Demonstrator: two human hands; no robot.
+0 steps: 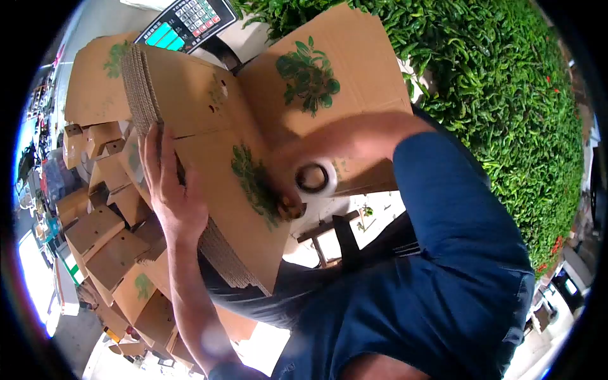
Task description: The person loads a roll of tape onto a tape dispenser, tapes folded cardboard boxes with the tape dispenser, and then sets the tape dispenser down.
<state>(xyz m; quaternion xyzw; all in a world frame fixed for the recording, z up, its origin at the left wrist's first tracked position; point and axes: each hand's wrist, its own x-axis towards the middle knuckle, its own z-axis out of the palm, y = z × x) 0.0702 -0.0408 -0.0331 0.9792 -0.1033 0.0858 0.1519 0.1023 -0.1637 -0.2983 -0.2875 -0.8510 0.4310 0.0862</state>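
A stack of flat cardboard sheets with green plant prints lies in front of me, its layered edges facing left. My left hand is spread against the stack's left edge, fingers apart. My right hand is blurred over the stack's lower right, near a roll of tape. Whether it holds the roll cannot be made out. Behind, another printed cardboard piece stands tilted up to the right.
A scale display with a keypad is at the top. Folded cardboard boxes are piled at the left. Dense green leafy plants fill the right side. A dark frame is below the stack.
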